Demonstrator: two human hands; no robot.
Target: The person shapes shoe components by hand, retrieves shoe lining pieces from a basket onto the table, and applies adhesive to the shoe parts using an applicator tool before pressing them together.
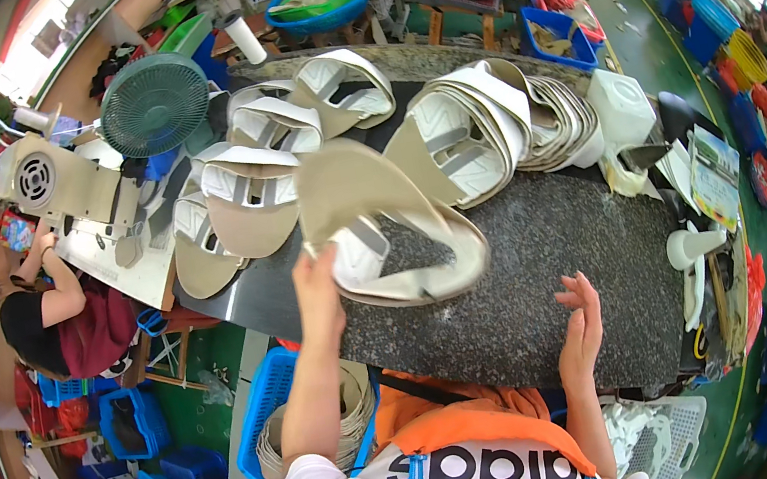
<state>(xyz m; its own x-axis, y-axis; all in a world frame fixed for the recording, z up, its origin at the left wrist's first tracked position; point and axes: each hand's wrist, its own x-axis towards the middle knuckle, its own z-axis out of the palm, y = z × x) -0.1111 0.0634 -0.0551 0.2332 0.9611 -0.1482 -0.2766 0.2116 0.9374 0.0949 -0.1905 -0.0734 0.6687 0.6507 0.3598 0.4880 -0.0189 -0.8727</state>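
A beige shoe upper [359,181] with a white lining is held up over the dark speckled table [520,267]. My left hand [318,289] grips it by its left edge; the fingertips are partly hidden behind it. To the right, my right hand [578,327] is raised above the table's near edge, fingers stretched out and holding nothing. Several similar uppers [253,219] lie overlapped behind and left of the held one. Another bunch of nested uppers [478,137] stands at the back, right of the middle.
A white plastic container [620,106] and a white spool [692,247] stand at the table's right end. At left are a green fan [155,105] and a person at a sewing machine [55,188]. Below the table's left side, a blue basket [269,401] holds rolled strips.
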